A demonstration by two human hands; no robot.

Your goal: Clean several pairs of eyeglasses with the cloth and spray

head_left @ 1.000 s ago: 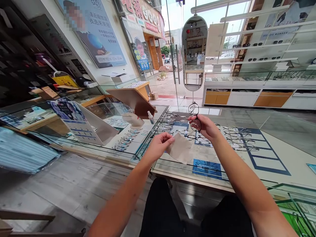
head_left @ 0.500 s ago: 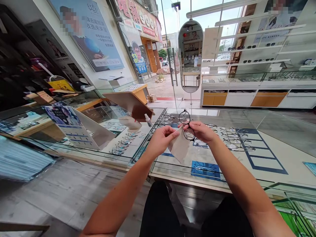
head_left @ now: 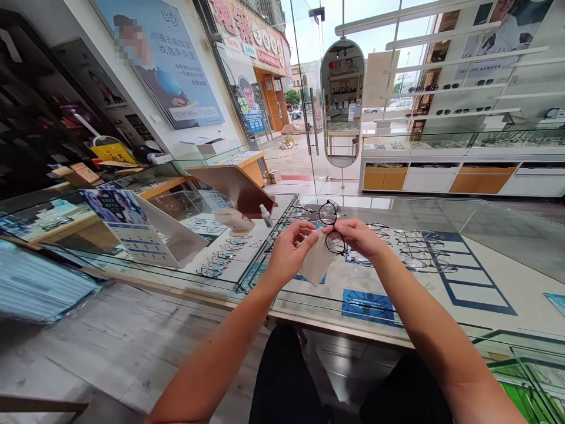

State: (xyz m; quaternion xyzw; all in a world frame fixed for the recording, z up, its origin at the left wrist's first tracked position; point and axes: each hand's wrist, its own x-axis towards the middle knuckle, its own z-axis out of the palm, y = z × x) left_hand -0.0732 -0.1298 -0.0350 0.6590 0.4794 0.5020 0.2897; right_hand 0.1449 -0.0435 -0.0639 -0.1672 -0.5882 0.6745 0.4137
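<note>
Black round-rimmed eyeglasses are held over the glass display counter, one lens above the other. The fingers of my right hand pinch them near the bridge. A pale cleaning cloth hangs from the closed fingers of my left hand, beside the lower lens. My two hands are close together, fingertips nearly meeting at the frame. Whether the cloth touches a lens at this moment I cannot tell.
Rows of spectacle frames lie beneath the counter glass. A small white spray bottle stands behind my left hand. To the left are a folded calendar stand and a brown tilted board. An oval mirror hangs beyond.
The eyeglasses have shifted slightly to the left and turned a little. The cloth has swung a bit left and up with my left hand. Both hands keep their holds.
</note>
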